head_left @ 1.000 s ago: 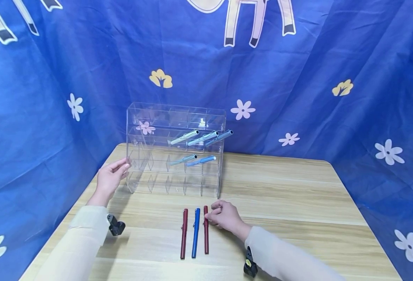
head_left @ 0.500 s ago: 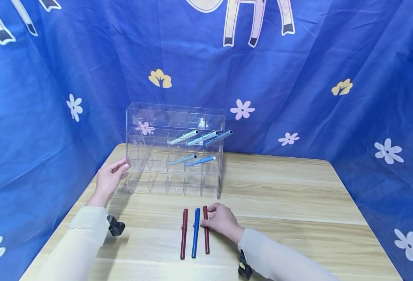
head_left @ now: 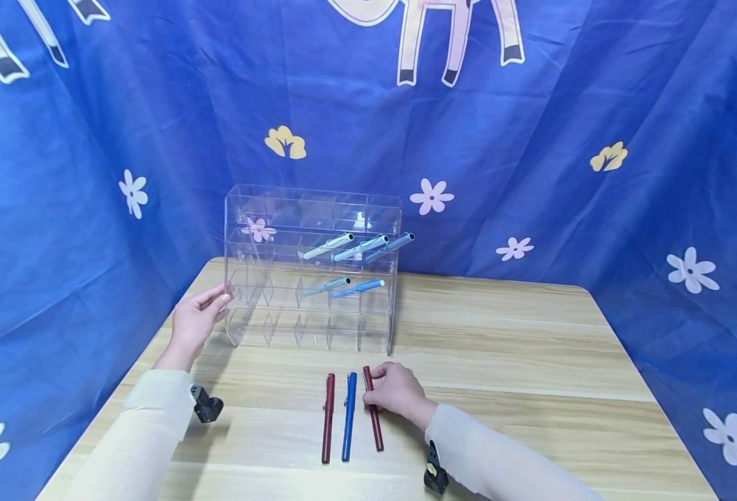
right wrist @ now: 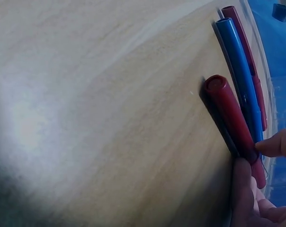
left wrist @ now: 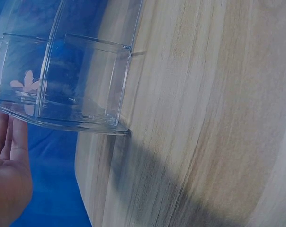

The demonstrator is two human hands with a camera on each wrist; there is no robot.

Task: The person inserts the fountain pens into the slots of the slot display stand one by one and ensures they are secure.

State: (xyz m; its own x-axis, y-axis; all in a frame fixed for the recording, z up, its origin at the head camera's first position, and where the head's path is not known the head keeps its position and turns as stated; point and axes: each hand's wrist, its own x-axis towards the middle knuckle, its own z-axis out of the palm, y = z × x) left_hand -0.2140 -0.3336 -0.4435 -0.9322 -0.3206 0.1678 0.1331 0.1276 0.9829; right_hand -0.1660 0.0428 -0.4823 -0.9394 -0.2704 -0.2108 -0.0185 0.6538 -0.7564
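Observation:
A clear acrylic pen rack [head_left: 249,278] stands at the back of the table. My left hand [head_left: 194,321] pinches its left side wall; the left wrist view shows the fingers [left wrist: 20,142] behind the clear edge. My right hand [head_left: 398,390] pinches a dark red pen [head_left: 376,421] by its upper, clipped part, thumb on one side and fingers on the other. In the right wrist view this pen [right wrist: 227,109] lies slanted, its near end close over the wood. Left of it lie a blue pen [head_left: 349,421] and another red pen [head_left: 328,421], side by side.
Several pale green and blue pens stick out of the rack's right compartments, among them a light blue pen [head_left: 362,248] above and a brighter blue pen [head_left: 358,287] below. A blue patterned curtain [head_left: 355,160] surrounds the wooden table [head_left: 500,334] behind and at both sides.
My right hand has come left and taken hold of the right-hand red pen, whose near end has swung to the right. The left hand stays at the rack.

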